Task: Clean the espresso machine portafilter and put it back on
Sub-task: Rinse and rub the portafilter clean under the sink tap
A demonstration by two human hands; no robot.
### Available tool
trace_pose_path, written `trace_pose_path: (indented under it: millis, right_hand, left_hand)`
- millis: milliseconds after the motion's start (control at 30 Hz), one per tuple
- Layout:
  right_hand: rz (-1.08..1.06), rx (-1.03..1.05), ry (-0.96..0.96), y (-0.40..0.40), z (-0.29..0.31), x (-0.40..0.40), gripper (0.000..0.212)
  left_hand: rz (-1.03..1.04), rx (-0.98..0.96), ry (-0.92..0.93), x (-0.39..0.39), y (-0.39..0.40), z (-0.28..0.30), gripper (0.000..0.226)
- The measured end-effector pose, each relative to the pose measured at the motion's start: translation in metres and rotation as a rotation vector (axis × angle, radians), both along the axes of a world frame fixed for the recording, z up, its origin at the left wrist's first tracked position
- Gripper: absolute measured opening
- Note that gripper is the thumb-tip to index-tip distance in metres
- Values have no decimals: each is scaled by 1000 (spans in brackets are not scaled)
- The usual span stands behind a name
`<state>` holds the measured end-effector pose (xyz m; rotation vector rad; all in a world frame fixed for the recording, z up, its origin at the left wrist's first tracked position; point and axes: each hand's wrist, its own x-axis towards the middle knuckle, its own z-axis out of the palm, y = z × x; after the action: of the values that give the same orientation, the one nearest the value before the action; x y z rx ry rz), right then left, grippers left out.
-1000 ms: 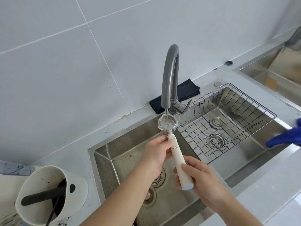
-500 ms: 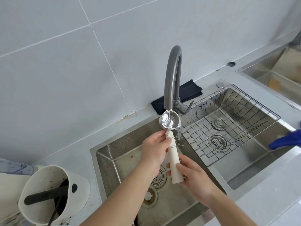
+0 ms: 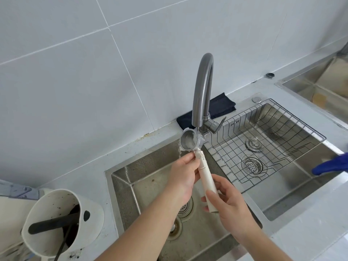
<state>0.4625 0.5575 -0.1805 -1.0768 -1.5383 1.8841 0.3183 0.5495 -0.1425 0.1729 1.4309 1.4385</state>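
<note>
Water runs in a thin stream from the grey tap (image 3: 202, 91) into the metal cup of the portafilter (image 3: 192, 142), which is held over the back edge of the left sink basin (image 3: 143, 178), close under the spout. Some water spills off the cup's left side. The left hand (image 3: 185, 176) pinches the neck of the cream handle just below the cup; the right hand (image 3: 226, 202) is curled around the handle's lower end. Both hands hang over the open left basin, whose drain shows beneath the left wrist. To the right, the second basin carries a wire rack (image 3: 263, 146) that fills most of it (nothing lies in the rack). A dark folded cloth (image 3: 220, 107) lies against the wall behind the tap. On the table (image 3: 84, 164) at lower left, a white tub (image 3: 62, 223) stands tilted, with a black bar across it and dark grounds inside. A blue glove (image 3: 331, 164) reaches in at the right edge.
</note>
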Motion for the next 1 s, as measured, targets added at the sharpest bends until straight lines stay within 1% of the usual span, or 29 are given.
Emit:
trace_pose_path:
  millis: [100, 200, 333, 433, 500, 600, 767, 867, 1000]
  right_hand:
    - [-30, 32, -18, -6, 1, 3, 36]
    - [-49, 68, -62, -11, 1, 5, 40]
    - [-62, 116, -138, -17, -3, 9, 36]
    - [-64, 113, -163, -20, -5, 11, 40]
    - [-60, 98, -139, -21, -5, 12, 38]
    - [-45, 24, -76, -20, -1, 14, 34]
    - [-52, -218, 89, -16, 8, 18, 32]
    - [-15, -307, 177, -13, 13, 23, 31]
    - [39, -395, 213, -13, 15, 24, 30]
  left_hand:
    - [-3, -14, -26, 4, -1, 0, 26]
    - [5, -22, -94, 8, -2, -1, 24]
    - [30, -32, -158, 11, -3, -3, 21]
    - [18, -39, -155, 14, -5, -4, 21]
    - [-3, -37, -129, 15, -7, -3, 21]
    - [-29, -43, -83, 15, -10, -3, 18]
    - [-54, -46, -13, 17, -15, -5, 17]
    - [-71, -35, -16, 18, -20, -4, 16]
    - [-95, -40, -14, 18, -23, -6, 17]
